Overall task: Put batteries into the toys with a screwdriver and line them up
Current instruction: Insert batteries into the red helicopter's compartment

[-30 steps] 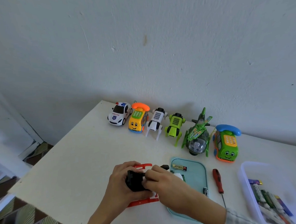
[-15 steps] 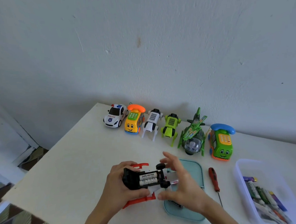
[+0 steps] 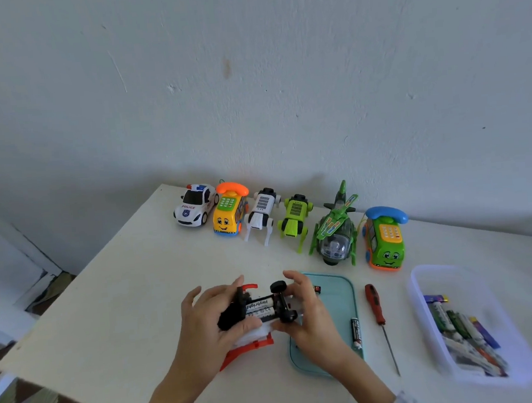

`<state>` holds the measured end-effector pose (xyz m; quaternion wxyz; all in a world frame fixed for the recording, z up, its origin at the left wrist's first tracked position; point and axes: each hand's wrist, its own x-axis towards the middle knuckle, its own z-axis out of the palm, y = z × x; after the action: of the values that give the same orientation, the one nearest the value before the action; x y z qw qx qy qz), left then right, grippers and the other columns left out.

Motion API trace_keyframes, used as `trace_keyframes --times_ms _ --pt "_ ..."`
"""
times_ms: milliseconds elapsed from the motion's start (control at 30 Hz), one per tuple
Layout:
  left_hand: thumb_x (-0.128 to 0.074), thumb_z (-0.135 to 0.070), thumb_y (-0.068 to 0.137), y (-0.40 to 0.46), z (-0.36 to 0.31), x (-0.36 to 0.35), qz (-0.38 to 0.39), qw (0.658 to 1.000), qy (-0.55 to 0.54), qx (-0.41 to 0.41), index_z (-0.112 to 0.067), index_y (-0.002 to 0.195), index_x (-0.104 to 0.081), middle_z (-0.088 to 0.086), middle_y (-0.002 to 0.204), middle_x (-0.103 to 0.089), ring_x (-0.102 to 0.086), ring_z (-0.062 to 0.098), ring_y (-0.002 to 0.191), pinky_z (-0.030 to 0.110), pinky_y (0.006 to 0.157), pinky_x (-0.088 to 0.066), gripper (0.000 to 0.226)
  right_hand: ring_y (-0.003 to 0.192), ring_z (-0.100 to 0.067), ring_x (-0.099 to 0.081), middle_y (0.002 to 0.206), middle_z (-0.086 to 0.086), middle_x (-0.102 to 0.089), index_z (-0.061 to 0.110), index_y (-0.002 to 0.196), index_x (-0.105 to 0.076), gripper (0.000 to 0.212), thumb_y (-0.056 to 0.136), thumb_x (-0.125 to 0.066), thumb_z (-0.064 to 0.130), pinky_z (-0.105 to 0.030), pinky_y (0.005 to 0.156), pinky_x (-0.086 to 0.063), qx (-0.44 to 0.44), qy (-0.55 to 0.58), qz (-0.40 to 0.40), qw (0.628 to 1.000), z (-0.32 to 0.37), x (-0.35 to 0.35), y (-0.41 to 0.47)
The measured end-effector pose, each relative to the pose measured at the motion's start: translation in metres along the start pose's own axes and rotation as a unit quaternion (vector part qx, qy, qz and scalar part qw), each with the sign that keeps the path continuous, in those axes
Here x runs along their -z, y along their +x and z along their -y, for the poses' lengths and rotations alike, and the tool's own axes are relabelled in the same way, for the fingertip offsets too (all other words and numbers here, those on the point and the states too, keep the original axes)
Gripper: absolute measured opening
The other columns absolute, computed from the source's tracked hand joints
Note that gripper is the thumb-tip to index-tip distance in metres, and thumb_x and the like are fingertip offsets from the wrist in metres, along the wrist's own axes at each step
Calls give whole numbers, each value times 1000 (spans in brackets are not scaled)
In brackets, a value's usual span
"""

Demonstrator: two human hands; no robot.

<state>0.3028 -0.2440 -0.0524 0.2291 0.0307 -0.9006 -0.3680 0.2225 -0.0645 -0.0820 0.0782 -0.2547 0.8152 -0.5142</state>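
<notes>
A white worktop (image 3: 114,306) is carrying a row of six toys by the wall: police car (image 3: 195,205), yellow phone bus (image 3: 230,210), white robot dog (image 3: 261,212), green robot dog (image 3: 294,219), green helicopter (image 3: 334,228), green phone bus (image 3: 385,237). Nearer are lying a teal tray (image 3: 336,283), a red-handled screwdriver (image 3: 376,307) and a clear battery bin (image 3: 422,291).
</notes>
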Motion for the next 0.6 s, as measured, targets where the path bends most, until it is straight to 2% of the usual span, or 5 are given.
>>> trace_keyframes --times_ms 67,167,233,500,600 --pt "-46 -73 81 2 -5 -4 26 998 42 -47 -21 128 -61 -25 113 -65 -53 -10 112 24 114 -13 72 102 -19 -57 105 21 -57 58 124 -24 84 70 -75 20 -46 90 -46 -2 -5 -3 1000 0 0 0" --pt "-42 -63 87 4 -7 -10 37 986 122 -111 -19 117 -69 -9 111 -71 -64 3 106 28 114 -14 60 101 -17 -58 104 19 -57 55 125 -25 81 70 -74 22 -45 89 -47 -4 -3 -6 1000 1 0 0" --pt "-37 -61 90 5 -7 -12 28 980 142 -134 -21 110 -73 -4 109 -73 -67 8 103 30 113 -18 57 102 -18 -58 105 17 -58 55 125 -26 80 70 -74 23 -45 89 -48 -9 2 -7 1000 1 -1 0" --pt "-35 -56 96 4 -4 -16 11 976 152 -152 -25 96 -78 -6 99 -75 -69 6 93 36 105 -34 53 105 -18 -57 107 23 -57 54 125 -28 77 72 -74 23 -48 90 -47 -28 0 -5 1000 -3 -1 -1" --pt "-44 -50 92 5 -6 -17 20 973 168 -160 -25 92 -78 -9 96 -74 -69 6 88 35 98 -45 42 105 -17 -57 107 25 -56 53 126 -28 78 72 -74 21 -48 90 -47 -28 1 -8 1000 -4 -1 -2"
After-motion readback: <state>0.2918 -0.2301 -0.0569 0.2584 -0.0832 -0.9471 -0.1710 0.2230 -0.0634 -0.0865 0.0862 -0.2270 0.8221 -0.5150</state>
